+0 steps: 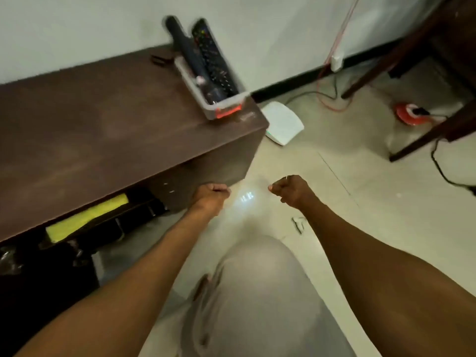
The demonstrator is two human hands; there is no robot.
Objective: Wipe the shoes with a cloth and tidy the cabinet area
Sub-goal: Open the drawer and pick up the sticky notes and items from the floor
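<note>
light: dim indoor, flat, greenish cast | glare: small pale reflection on the floor (247, 197) near the cabinet (103, 119) corner | shadow: deep black under the cabinet, lower left | blur: motion smear on the tray (219, 109), the remotes (213, 55) and the knee (257, 292) | edges: wide-angle bending of straight lines

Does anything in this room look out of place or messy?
Yes. A flat white plastic box lies on the floor beside the dark brown wooden cabinet, an odd spot for a device. Red and black cables sprawl loose near the wall, and the clear plastic bin of remotes sits right at the cabinet top's corner.
</note>
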